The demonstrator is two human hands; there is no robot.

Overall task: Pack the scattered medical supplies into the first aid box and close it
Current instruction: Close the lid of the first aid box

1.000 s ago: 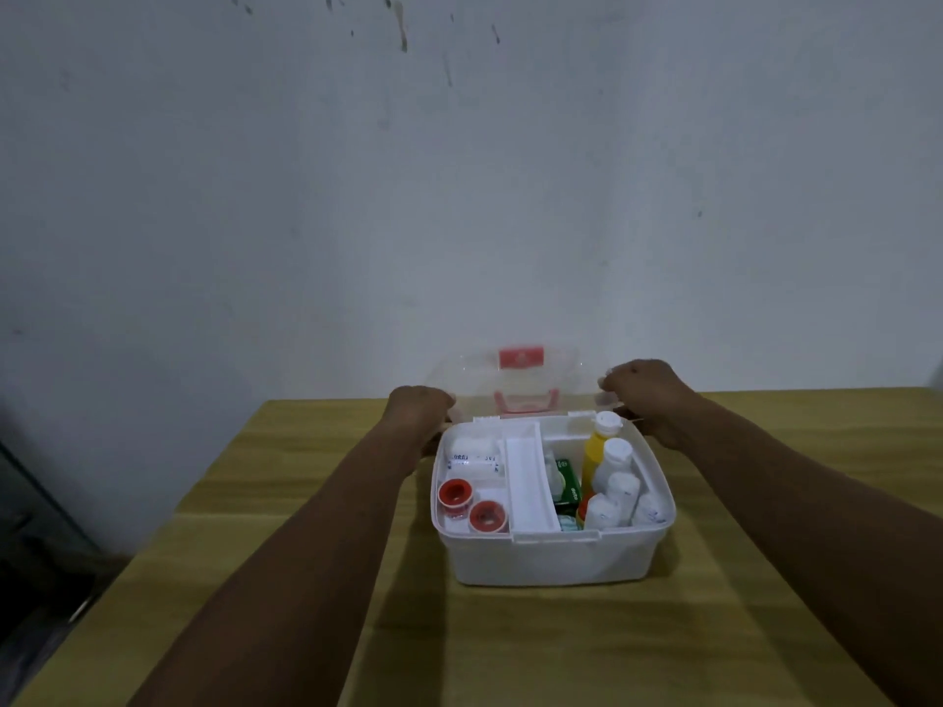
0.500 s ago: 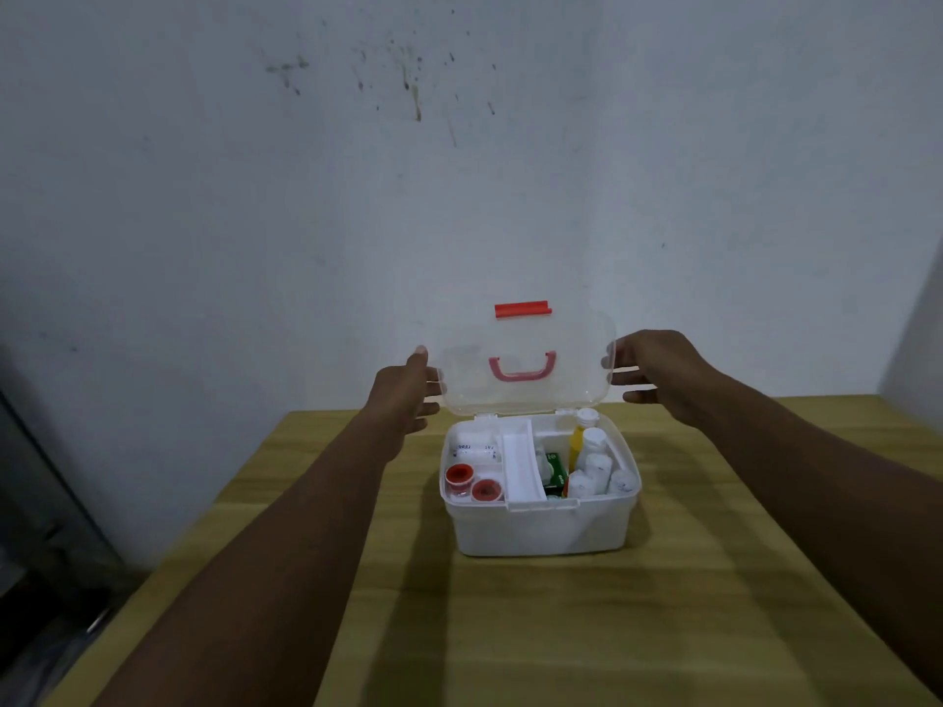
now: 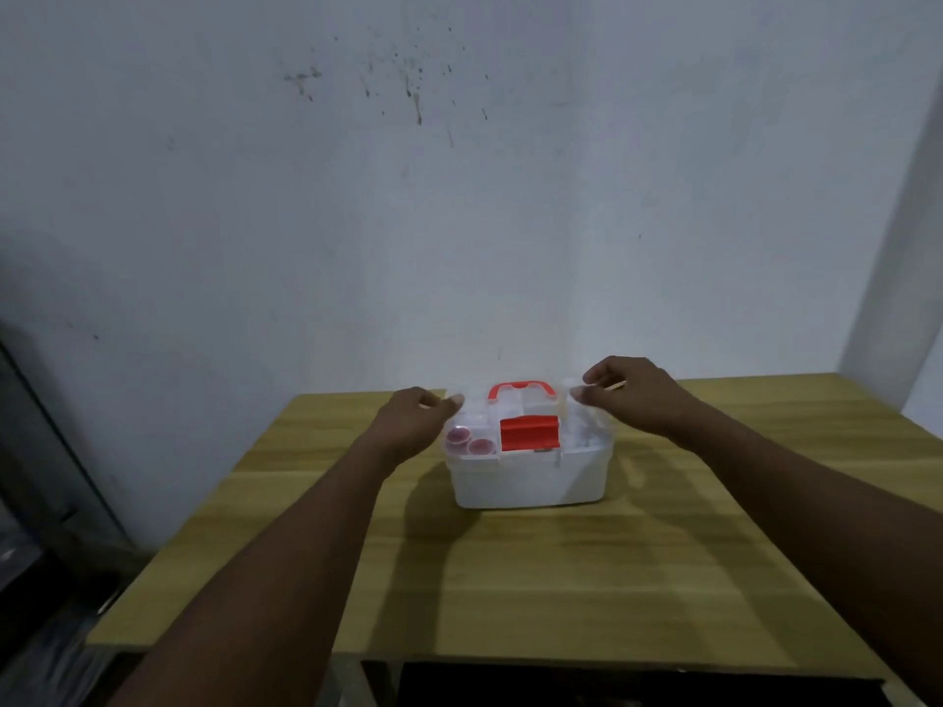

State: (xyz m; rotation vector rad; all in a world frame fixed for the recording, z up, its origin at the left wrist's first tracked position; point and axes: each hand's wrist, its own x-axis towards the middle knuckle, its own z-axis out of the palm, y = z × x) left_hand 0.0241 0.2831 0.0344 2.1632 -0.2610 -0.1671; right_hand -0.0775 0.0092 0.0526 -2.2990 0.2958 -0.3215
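Near the worktop's far edge, left hand and right hand pinch the lid lying on the first aid box.

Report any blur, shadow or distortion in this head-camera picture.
Head view: dim, even light; motion blur smears the left hand, the right hand and the clear lid; soft arm shadows fall on the table in front of the box; wide-angle distortion tilts the wall corner at right.

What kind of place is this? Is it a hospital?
Probably not. It looks like a plain indoor room, though I can't tell which kind. A wooden table stands against a bare white wall with dark stains, and a small home-style first aid box sits on it.
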